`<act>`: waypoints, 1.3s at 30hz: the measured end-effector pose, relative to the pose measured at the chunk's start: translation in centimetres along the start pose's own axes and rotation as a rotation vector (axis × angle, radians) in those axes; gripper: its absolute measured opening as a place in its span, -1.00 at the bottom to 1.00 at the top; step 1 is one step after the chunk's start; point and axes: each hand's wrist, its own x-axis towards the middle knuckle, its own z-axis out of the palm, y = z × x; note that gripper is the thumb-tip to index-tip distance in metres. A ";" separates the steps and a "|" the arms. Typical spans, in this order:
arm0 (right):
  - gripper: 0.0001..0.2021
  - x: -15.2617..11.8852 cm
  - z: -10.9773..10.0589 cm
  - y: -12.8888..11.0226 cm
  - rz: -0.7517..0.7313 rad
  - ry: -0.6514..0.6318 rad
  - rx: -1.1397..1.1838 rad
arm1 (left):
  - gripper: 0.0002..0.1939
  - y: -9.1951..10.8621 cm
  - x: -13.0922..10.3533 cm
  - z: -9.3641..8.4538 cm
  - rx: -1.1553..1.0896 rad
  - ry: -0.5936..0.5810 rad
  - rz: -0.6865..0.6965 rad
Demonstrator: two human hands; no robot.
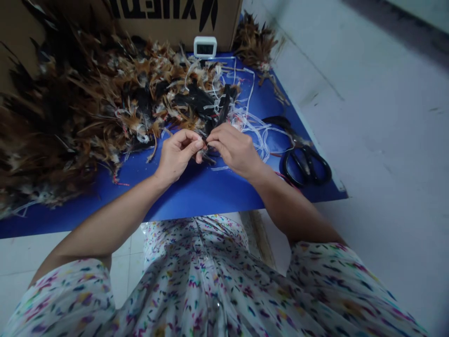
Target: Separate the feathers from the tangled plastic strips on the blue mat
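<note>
My left hand (179, 153) and my right hand (233, 147) meet over the blue table (206, 192), fingertips almost touching. Both are closed in a pinch around the base of a bundle of dark feathers (224, 105), which points away from me. What exactly lies between the fingertips is too small to make out. White strings (257, 135) lie tangled just right of the bundle. To the left and behind spreads a big heap of brown and black feathers (101, 103).
Black-handled scissors (307, 166) lie near the table's right edge. A small white digital clock (205, 47) stands at the back, before a cardboard box (157, 28). More brown feathers (255, 44) sit at the back right beside the wall (386, 126).
</note>
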 end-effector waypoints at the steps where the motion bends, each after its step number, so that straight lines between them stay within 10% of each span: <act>1: -0.71 -0.1 0.0 0.1 -0.011 -0.001 -0.060 | -0.64 0.0 0.0 0.0 0.012 -0.002 -0.008; 39: -0.72 0.0 -0.7 -1.0 -0.050 -0.080 -0.099 | -0.53 0.1 -0.7 0.5 0.023 -0.038 -0.234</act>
